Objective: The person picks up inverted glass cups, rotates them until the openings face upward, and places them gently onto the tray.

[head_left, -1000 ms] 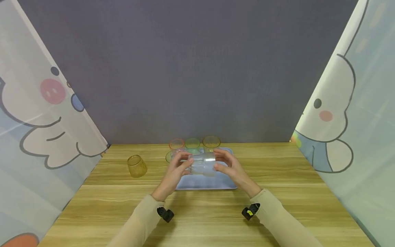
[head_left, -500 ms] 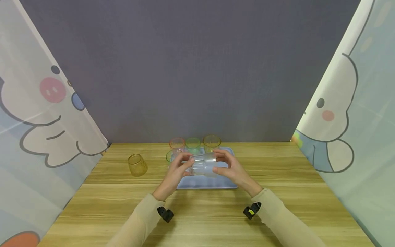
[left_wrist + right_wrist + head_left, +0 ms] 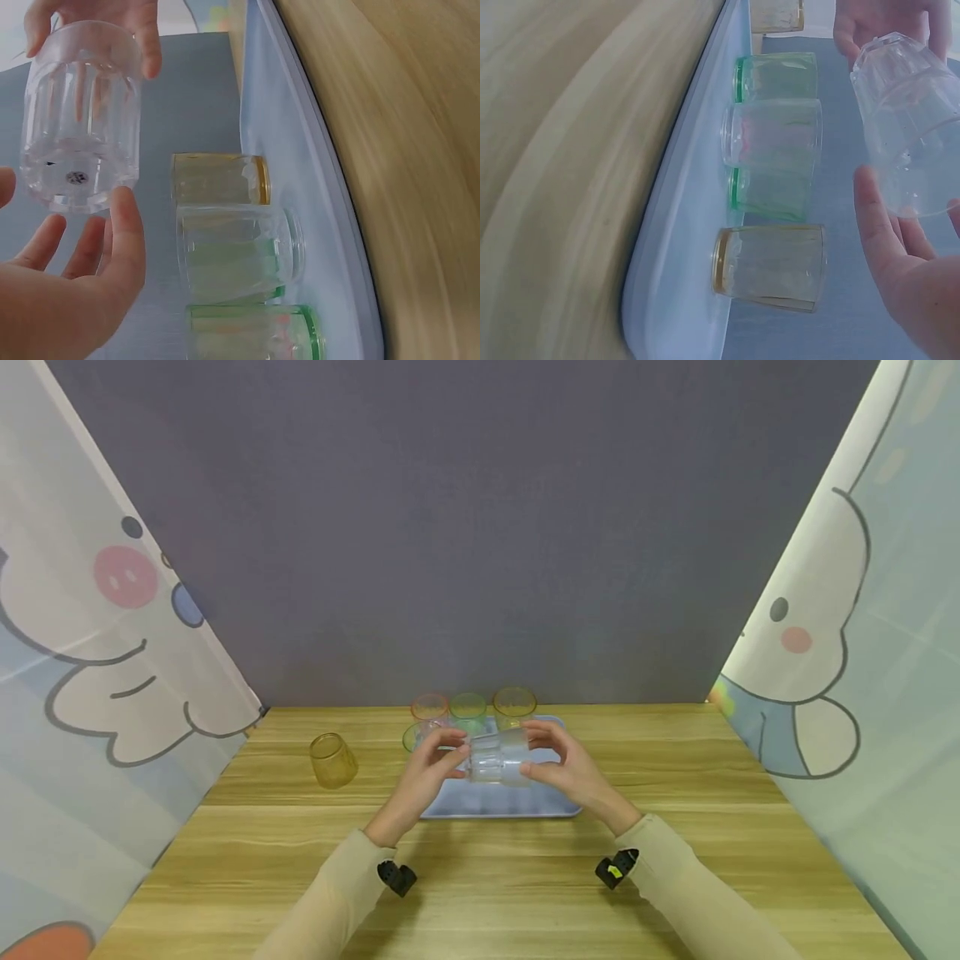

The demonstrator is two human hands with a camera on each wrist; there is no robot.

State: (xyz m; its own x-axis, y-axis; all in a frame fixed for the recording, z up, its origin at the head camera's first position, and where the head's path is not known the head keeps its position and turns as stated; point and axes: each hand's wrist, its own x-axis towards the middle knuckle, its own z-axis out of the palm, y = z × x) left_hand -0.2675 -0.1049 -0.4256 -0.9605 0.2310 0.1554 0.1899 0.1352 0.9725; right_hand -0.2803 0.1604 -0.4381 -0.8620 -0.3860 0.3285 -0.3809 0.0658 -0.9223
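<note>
A clear drinking glass (image 3: 501, 758) with a ribbed lower body is held on its side above the tray. My left hand (image 3: 425, 774) has its fingertips at the glass's base, on the left. At the wider, smooth rim end my right hand (image 3: 567, 772) grips it between thumb and fingers. In the left wrist view the base of the glass (image 3: 82, 124) faces my left fingers, with a small dark mark on it. The right wrist view shows the glass (image 3: 911, 127) with its mouth toward my right hand.
Beneath the hands lies a pale blue tray (image 3: 502, 812). Along its back and left stand several tinted glasses, among them a pink-rimmed one (image 3: 430, 706), a green one (image 3: 468, 707) and an amber-rimmed one (image 3: 514, 701). Another amber glass (image 3: 334, 763) stands left on the wooden table (image 3: 495, 893).
The clear glass and my right hand have shifted slightly right. My left fingers now sit nearer the base end, overlapping the glass less than before. The other glasses stay put.
</note>
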